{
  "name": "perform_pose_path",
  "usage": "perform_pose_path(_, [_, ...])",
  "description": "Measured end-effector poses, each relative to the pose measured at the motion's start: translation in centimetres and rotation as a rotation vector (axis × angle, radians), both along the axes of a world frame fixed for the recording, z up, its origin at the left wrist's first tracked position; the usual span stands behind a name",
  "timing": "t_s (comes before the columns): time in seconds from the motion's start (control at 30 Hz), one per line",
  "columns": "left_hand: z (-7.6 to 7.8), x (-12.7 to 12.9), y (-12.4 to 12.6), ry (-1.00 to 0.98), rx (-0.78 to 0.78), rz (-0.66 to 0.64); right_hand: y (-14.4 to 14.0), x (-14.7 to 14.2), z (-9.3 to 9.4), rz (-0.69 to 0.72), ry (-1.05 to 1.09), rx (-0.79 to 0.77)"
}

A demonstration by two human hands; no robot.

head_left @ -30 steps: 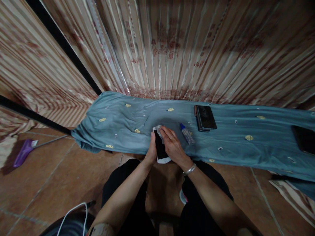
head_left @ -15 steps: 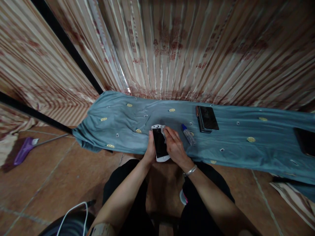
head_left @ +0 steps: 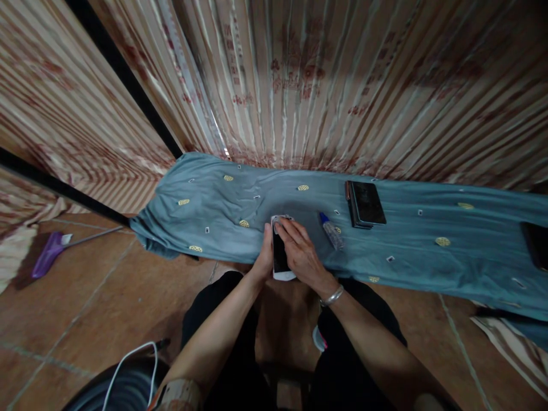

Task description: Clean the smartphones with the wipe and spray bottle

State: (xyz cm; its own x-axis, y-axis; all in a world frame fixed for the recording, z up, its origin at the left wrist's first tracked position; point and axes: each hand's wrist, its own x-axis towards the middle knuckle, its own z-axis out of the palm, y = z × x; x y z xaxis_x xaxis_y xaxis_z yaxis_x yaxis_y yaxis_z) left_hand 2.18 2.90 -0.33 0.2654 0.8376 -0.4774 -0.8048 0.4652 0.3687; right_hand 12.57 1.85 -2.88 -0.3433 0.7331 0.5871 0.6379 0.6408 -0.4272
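Observation:
My left hand (head_left: pixel 264 256) is closed round the left edge of a white phone (head_left: pixel 279 254) with a dark screen, its thumb along the side. The phone is held upright over the front edge of the cloth-covered surface. My right hand (head_left: pixel 302 251), with a silver bangle at the wrist, lies across the upper right of the screen. Its fingers press a small pale crumpled cloth against the glass, mostly hidden under them. To the right of this hand lies a clear spray bottle (head_left: pixel 332 233) with a blue cap.
A stack of dark phones (head_left: pixel 366 204) lies further right on the teal cloth (head_left: pixel 411 251), and another dark device (head_left: pixel 536 244) is at the right edge. Striped curtains (head_left: pixel 291 91) hang behind. On the floor are a purple brush head (head_left: pixel 48 254) and a white cable (head_left: pixel 128 359).
My right hand has slid left and slightly up over the screen, its fingers now flatter and covering more of the phone. My left hand keeps its hold. The view has shifted slightly.

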Motion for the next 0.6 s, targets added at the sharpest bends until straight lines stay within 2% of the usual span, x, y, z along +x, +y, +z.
perform_pose_path(0.13, [0.0,-0.3,0.3,0.050,-0.020,0.010,-0.5,-0.5,-0.2,0.056,-0.023,-0.026])
perform_pose_path(0.4, [0.5,-1.9,1.1,0.262,-0.106,-0.080,-2.1,-1.1,0.2,0.164,-0.005,-0.030])
perform_pose_path(0.6, [0.7,-2.7,2.0,0.321,-0.076,-0.080,-3.1,-1.1,-0.2,0.203,0.062,-0.045])
